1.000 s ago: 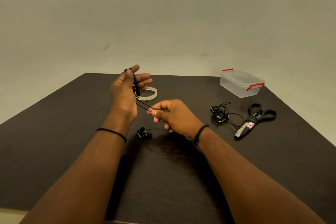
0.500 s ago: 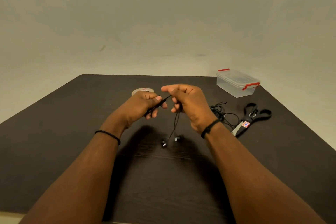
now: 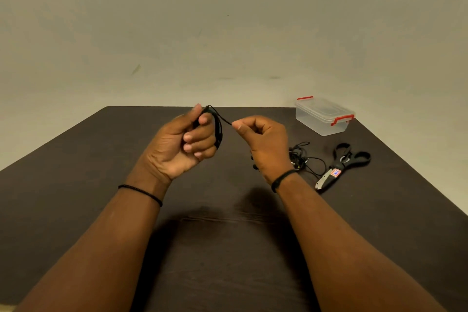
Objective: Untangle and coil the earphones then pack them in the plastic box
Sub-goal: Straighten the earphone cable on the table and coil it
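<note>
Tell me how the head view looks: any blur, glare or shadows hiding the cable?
Head view: sharp, no motion blur on the left hand or right hand; wide-angle bend at the table edges; soft arm shadows on the dark top; the black cable shows against the hand, but would be hard to see over the table; no glare on the box.

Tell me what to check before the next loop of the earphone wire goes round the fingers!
1. Left hand keeps the coiled earphone wire round its fingers: ok.
2. Right hand has a grip on the free end of the wire, pinched and pulled taut: ok.
3. Earbuds hanging free, not snagged: cannot tell, mostly hidden behind the right hand.
4. Second tangled earphones sorted: not ok, still a heap on the table.
5. Plastic box open for packing: not ok, lid on.
6. Scissors away from the wire being wound: ok.
</note>
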